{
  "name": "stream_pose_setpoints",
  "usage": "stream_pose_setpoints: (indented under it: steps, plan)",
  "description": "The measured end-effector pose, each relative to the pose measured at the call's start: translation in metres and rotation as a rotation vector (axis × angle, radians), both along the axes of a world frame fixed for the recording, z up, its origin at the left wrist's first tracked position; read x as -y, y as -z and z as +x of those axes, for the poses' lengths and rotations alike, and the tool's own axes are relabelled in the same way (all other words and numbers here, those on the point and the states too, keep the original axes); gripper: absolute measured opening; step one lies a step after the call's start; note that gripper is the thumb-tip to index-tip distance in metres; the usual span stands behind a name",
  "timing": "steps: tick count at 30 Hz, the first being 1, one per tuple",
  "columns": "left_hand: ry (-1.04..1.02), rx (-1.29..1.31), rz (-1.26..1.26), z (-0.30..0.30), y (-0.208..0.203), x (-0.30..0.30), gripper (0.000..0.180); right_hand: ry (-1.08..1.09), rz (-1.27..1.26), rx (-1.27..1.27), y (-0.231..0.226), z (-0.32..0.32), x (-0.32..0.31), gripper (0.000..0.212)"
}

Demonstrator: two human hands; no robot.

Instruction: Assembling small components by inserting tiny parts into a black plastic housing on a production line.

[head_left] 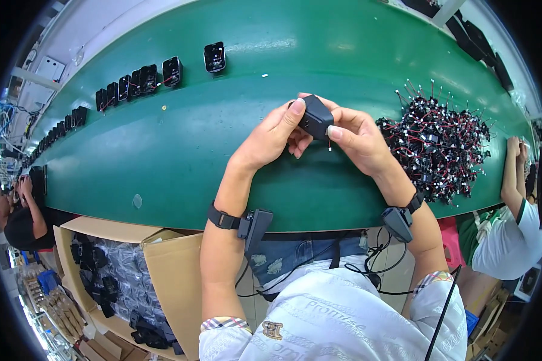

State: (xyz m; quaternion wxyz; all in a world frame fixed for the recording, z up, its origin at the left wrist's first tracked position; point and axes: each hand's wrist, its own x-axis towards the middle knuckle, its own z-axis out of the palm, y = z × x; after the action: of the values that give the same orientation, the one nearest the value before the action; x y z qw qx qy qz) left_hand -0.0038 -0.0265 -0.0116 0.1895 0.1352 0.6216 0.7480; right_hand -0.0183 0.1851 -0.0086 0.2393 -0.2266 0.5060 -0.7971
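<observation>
One black casing (317, 117) slants lengthwise down-right.

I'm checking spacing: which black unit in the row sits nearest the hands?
The rightmost black unit; a clear gap separates it from the others, all farther left.

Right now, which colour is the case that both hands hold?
The case is black, clearest in the head view.

A boxy black casing (317, 118) is held tilted in the upper middle of the frame, slightly right; a short red lead (329, 142) with a white connector (330, 149) hangs beneath.
</observation>
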Motion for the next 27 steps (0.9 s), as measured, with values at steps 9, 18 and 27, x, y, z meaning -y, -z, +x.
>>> stream_pose_setpoints:
  steps: [9,18,27]
  plan:
    - [-0.097,0.005,0.154,-0.002,-0.004,-0.005,0.057,0.307,0.082,-0.174,-0.005,0.028,0.028,0.023]
    - [-0.325,-0.191,0.27,0.027,-0.082,0.006,0.047,0.04,-0.089,-0.202,-0.063,0.023,0.045,0.043]
    - [-0.483,-0.235,-0.248,0.063,-0.128,0.063,0.066,-0.172,-0.257,-0.03,-0.084,0.032,0.099,0.064]
